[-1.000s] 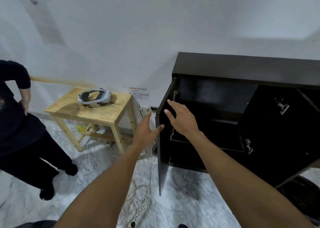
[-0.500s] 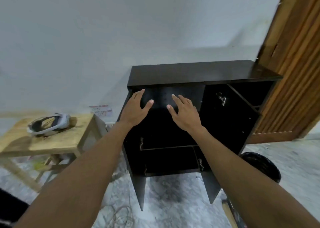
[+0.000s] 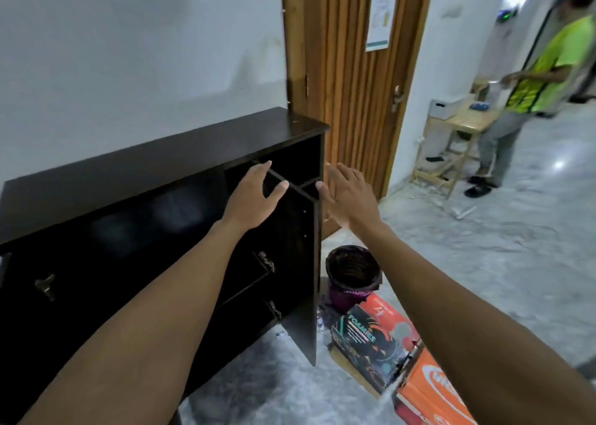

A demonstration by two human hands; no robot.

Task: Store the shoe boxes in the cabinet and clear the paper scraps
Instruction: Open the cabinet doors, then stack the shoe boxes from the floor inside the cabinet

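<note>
Dark-brown wooden cabinet [image 3: 145, 166]: doors open. Your left hand [image 3: 254, 195] and right hand [image 3: 346, 195]: spread, empty, at its right door [image 3: 300, 263]. Black and orange cardboard shoe boxes [image 3: 371, 337]: unstored, floor [image 3: 483, 263] right of cabinet.

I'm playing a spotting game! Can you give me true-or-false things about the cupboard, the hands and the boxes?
1. The cabinet has a door standing open. True.
2. The left hand grips a shoe box. False: it holds no box, its fingers are spread, and the right hand is the same.
3. The shoe boxes lie on the floor, outside the cabinet. True.
4. The bin stands on top of the cabinet. False: it stands on the floor beside the cabinet.
</note>
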